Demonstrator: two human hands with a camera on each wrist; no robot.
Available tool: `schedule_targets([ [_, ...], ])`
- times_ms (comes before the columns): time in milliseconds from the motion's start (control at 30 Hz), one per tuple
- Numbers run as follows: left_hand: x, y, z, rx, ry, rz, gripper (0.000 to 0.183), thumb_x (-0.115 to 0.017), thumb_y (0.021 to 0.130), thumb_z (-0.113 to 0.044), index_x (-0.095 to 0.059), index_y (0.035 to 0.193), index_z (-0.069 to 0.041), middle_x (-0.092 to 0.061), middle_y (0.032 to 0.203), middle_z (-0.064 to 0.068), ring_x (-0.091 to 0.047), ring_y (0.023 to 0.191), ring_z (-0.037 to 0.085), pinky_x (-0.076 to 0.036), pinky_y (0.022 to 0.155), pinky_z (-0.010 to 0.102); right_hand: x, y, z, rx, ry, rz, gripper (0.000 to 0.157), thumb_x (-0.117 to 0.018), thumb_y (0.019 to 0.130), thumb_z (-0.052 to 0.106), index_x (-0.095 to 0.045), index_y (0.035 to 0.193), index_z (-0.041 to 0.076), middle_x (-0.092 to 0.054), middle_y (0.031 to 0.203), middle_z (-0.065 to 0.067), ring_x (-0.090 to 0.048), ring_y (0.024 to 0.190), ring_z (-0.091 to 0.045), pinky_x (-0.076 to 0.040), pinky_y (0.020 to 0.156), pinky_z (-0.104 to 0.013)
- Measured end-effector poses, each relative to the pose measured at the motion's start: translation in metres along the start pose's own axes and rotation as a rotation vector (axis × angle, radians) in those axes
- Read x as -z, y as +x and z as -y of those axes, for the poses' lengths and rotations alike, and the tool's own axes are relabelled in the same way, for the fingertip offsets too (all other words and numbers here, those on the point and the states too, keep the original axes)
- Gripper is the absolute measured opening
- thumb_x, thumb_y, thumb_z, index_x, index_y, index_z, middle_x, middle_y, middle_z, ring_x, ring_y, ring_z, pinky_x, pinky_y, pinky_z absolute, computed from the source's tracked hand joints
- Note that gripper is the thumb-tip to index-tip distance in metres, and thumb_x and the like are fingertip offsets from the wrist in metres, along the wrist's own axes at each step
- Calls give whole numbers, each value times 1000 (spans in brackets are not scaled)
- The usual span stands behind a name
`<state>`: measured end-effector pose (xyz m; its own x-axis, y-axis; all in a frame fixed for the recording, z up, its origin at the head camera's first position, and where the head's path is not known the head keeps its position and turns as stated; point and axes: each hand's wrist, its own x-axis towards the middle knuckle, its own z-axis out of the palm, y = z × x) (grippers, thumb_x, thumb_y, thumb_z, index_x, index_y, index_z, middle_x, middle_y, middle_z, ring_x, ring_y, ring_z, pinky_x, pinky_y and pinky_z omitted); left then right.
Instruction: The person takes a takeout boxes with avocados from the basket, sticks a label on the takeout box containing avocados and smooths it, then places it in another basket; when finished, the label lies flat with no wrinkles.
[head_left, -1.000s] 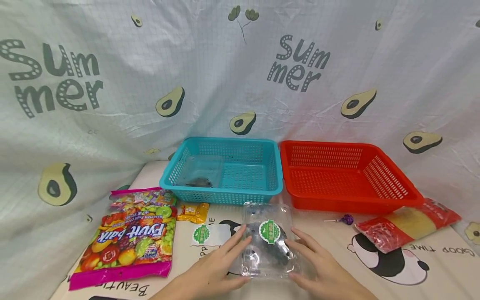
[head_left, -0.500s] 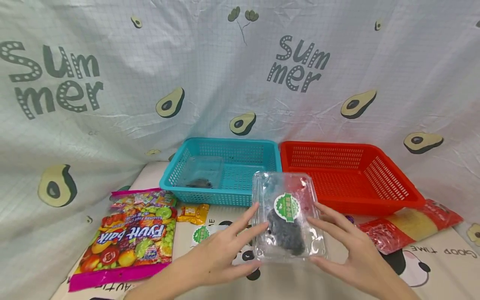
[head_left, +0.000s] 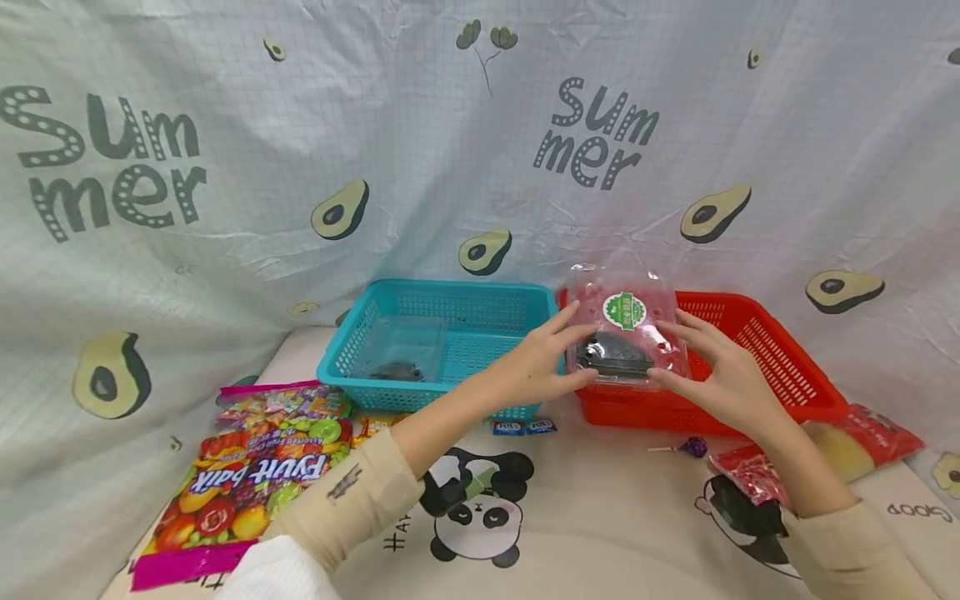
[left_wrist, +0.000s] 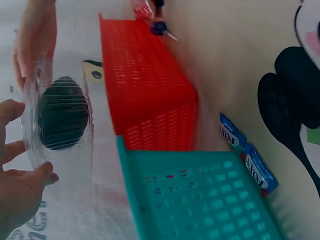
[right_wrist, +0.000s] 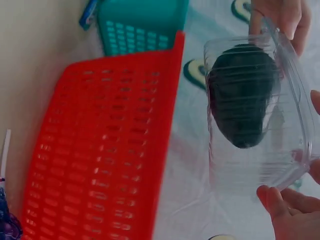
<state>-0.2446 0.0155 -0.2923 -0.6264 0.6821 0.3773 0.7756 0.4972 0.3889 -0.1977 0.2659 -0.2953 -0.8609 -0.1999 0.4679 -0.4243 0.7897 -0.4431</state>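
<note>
A clear plastic clamshell box (head_left: 663, 287) with a round green-and-white sticker is held up over the left part of the red basket (head_left: 772, 354). Inside lies a dark oval lump (right_wrist: 242, 95), whose kind I cannot tell. My left hand (head_left: 536, 362) grips the box by its left edge, the thumb low and the fingers higher. On the opposite edge, my right hand (head_left: 731, 379) holds it the same way. Both wrist views show the box off the table, beyond the red basket's near wall. The turquoise basket (head_left: 450, 394), left of the red one, contains another clear box (head_left: 408, 337) with something dark in it.
At the left lies a colourful fruit candy bag (head_left: 217, 517), partly behind my left sleeve. Small blue wrapped sweets (head_left: 508, 427) sit before the turquoise basket. A purple lollipop (head_left: 693, 447) and a red-and-yellow packet (head_left: 840, 450) lie before the red basket.
Both hands have lifted the clamshell box from the table and carried it forward and right over the red basket. The blue sweets have come into view; my left arm now covers the green-labelled card.
</note>
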Motion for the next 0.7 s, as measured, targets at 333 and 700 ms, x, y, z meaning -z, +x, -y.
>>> schedule_targets([
  [333, -46, 51, 13, 151, 80, 92, 55, -55, 85, -35, -38, 134, -15, -21, 146, 10, -33, 128, 22, -42, 92, 35, -19, 28, -41, -190, 72, 57, 58, -56, 84, 41, -43, 131, 11, -33, 138, -20, -39, 116, -42, -41, 83, -55],
  [700, -72, 62, 10, 76, 513, 248, 34, -46, 89, -41, -57, 112, -18, -60, 110, -4, -59, 93, 9, -49, 79, 24, -39, 29, -81, -333, 149, 365, 56, -48, 87, 45, -45, 129, 8, -40, 132, -23, -37, 116, -42, -37, 87, -59],
])
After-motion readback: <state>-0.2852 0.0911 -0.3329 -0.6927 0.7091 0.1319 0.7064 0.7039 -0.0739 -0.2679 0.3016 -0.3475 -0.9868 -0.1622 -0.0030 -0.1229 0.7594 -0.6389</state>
